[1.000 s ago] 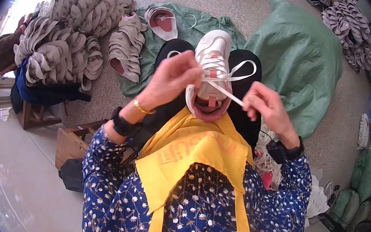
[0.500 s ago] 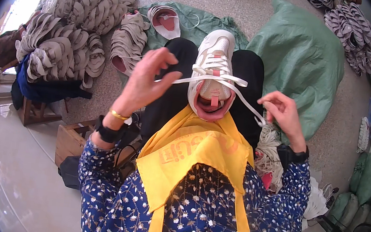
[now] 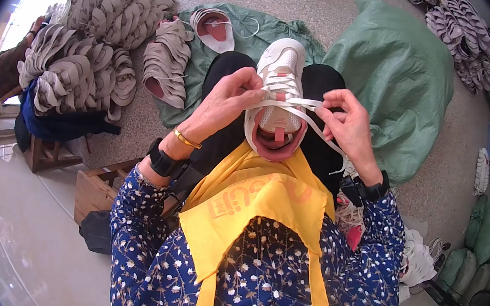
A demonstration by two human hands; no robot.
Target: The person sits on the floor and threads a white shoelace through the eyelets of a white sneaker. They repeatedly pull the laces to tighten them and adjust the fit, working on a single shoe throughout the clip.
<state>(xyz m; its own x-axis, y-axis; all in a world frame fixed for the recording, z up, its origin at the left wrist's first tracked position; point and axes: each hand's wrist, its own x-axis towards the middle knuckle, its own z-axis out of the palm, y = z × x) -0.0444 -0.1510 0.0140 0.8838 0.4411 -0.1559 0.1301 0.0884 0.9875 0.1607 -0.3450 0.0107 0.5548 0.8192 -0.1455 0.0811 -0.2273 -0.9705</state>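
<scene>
Head view: your left hand [image 3: 229, 103] pinches the white lace [image 3: 298, 101] on one side, and your right hand [image 3: 346, 124] pinches it on the other. Between your two grips sits the white shoe [image 3: 283, 57], between your knees, toe pointing away, its pink-lined opening just nearer you than your fingertips.

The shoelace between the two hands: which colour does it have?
The shoelace is white; the head view shows it best.
</scene>
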